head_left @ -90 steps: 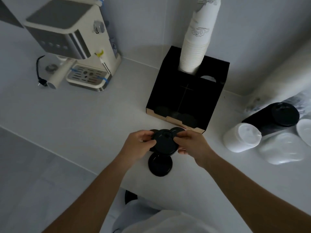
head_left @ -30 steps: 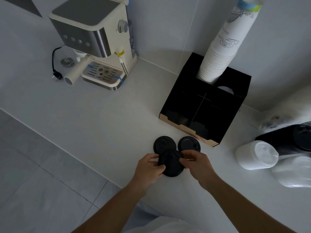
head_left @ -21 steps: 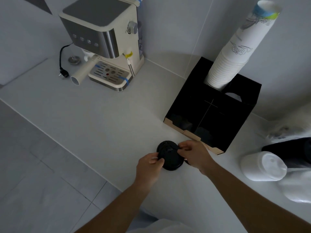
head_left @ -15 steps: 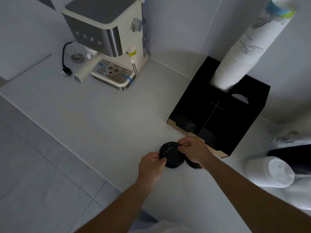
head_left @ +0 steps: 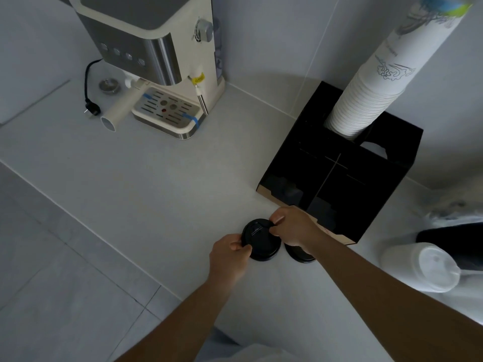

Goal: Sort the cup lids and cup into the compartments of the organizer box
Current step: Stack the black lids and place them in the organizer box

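A stack of black cup lids (head_left: 261,240) rests on the white counter just in front of the black organizer box (head_left: 347,186). My left hand (head_left: 227,257) pinches the stack's near left edge and my right hand (head_left: 295,227) grips its far right edge. Another black lid (head_left: 300,254) lies on the counter right of the stack, partly under my right wrist. A tall stack of white paper cups (head_left: 379,82) stands in the box's back left compartment. The front compartments are dark; their contents are hard to make out.
A cream and steel espresso machine (head_left: 156,61) with its portafilter and unplugged cord stands at the back left. At the right lie bagged sleeves of white lids (head_left: 420,267) and black lids (head_left: 454,244). The counter's front edge runs diagonally just left of my hands.
The lid held in both hands came down onto the left lid on the counter, forming a stack. My view has shifted, so the box and machine sit lower and more to the right.
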